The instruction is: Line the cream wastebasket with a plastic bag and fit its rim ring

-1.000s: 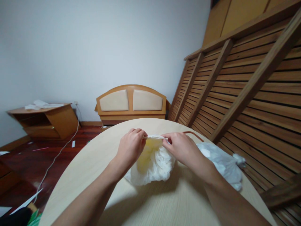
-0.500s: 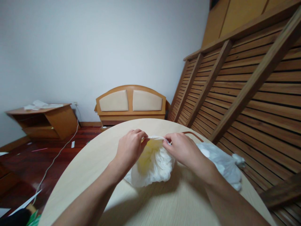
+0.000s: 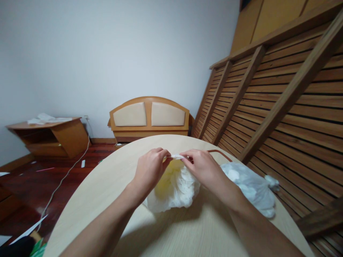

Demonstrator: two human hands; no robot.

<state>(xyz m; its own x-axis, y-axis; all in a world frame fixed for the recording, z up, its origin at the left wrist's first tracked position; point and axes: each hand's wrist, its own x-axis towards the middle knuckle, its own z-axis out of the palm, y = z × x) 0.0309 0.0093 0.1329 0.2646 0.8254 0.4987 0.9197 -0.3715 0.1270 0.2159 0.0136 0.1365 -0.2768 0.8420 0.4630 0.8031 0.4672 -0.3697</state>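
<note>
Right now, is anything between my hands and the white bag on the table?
Nothing visible. Left hand and right hand both pinch the white bag at its top; the other bag lies aside to the right.

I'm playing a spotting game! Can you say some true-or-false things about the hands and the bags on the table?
1. The left hand and the right hand both pinch the top of the crumpled white plastic bag. True.
2. Something red shows through that bag. False: it looks yellow.
3. A second whitish plastic bag lies to its right on the pale round wooden table. True.
4. The right hand holds the second bag. False: it grips the first one.
</note>
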